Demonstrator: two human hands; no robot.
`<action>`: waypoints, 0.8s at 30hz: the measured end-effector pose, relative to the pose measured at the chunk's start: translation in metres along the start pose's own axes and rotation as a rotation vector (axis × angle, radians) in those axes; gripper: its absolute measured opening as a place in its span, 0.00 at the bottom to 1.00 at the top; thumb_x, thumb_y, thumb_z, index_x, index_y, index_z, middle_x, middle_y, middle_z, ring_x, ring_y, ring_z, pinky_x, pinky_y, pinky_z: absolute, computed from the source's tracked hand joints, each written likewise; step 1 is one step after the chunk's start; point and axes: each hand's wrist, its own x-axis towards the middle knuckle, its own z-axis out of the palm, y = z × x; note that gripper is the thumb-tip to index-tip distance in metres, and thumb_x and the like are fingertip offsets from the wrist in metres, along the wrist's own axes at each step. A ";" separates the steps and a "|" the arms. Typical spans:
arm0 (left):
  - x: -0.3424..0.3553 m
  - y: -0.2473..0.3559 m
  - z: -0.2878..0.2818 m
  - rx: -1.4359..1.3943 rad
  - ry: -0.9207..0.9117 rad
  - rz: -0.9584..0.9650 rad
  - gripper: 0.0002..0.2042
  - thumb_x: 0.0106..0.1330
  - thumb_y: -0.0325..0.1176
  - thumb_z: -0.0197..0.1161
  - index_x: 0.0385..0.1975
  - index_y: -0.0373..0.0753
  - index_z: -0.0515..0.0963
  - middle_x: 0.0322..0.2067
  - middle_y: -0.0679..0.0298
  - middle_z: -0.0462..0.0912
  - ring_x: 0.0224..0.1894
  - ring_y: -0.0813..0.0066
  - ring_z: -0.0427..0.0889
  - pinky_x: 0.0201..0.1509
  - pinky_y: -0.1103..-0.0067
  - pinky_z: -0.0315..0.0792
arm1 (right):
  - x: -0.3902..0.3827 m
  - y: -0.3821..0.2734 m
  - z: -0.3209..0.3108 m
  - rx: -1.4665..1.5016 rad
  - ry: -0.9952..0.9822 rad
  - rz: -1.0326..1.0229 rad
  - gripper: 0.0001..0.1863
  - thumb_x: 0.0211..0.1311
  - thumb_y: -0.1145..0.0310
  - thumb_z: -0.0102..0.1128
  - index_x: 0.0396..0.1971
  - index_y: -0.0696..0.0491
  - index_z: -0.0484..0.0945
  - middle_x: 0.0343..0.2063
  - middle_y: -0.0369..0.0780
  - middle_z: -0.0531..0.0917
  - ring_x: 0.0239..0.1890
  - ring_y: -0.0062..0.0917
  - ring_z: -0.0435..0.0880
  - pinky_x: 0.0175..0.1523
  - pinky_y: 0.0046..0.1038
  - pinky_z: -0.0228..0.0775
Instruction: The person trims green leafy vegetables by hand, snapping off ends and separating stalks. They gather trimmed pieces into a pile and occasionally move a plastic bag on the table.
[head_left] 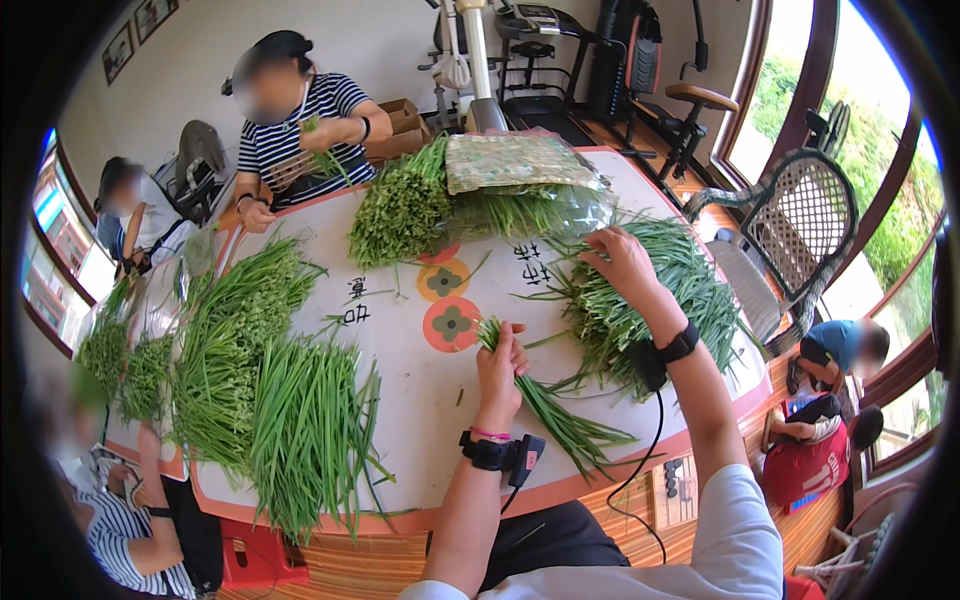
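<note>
My left hand [500, 370] is closed around a small bunch of flowering chives [560, 415], over the near middle of the table. Its cut tips stick up past my fingers, and the long green stalks trail to the lower right. My right hand [622, 268] is at the upper edge of a big loose heap of chives [655, 310]. Its fingers are bent and drawn together; anything pinched in them is too small to make out. Beyond the heap, a clear plastic bag [585, 205] with more chives lies under a patterned flat board [515, 163].
Long rows of chives [310, 430] cover the table's left side. A bushy pile [400, 205] lies at the far side, where a person in a striped shirt [320, 120] handles stalks. Cables hang from my wrist straps. A wicker chair [800, 215] stands at right, beyond the white table [420, 400].
</note>
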 end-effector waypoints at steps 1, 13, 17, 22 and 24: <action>-0.001 0.001 0.002 -0.020 0.000 -0.009 0.16 0.68 0.44 0.57 0.34 0.34 0.74 0.15 0.78 0.54 0.15 0.89 0.52 0.19 0.86 0.50 | 0.015 -0.007 0.001 -0.046 -0.034 -0.063 0.13 0.54 0.64 0.64 0.37 0.53 0.78 0.34 0.42 0.79 0.42 0.39 0.78 0.47 0.35 0.69; 0.003 0.002 0.004 -0.188 -0.018 -0.070 0.15 0.69 0.43 0.56 0.36 0.35 0.74 0.14 0.78 0.55 0.14 0.89 0.52 0.18 0.86 0.50 | 0.163 -0.068 0.100 -0.580 -0.172 0.067 0.23 0.60 0.52 0.54 0.47 0.54 0.75 0.46 0.48 0.78 0.50 0.41 0.77 0.54 0.39 0.69; 0.003 0.003 0.004 -0.194 -0.053 -0.121 0.17 0.68 0.44 0.57 0.37 0.33 0.73 0.15 0.78 0.55 0.15 0.89 0.52 0.18 0.86 0.51 | 0.179 -0.063 0.101 -0.567 -0.138 0.131 0.14 0.63 0.61 0.47 0.41 0.49 0.78 0.43 0.45 0.82 0.46 0.40 0.82 0.49 0.40 0.73; 0.008 -0.006 0.006 -0.233 -0.063 -0.138 0.16 0.68 0.45 0.57 0.35 0.35 0.75 0.15 0.78 0.56 0.15 0.90 0.52 0.18 0.87 0.51 | 0.204 -0.053 0.043 -0.662 0.118 0.206 0.11 0.63 0.65 0.44 0.39 0.47 0.77 0.38 0.47 0.83 0.42 0.41 0.83 0.44 0.41 0.76; 0.010 -0.008 0.008 -0.248 -0.069 -0.157 0.17 0.68 0.45 0.57 0.36 0.34 0.74 0.15 0.78 0.55 0.15 0.89 0.52 0.18 0.86 0.51 | 0.211 -0.044 0.011 -0.677 0.209 0.233 0.11 0.64 0.65 0.44 0.38 0.48 0.77 0.36 0.47 0.84 0.42 0.42 0.83 0.43 0.41 0.76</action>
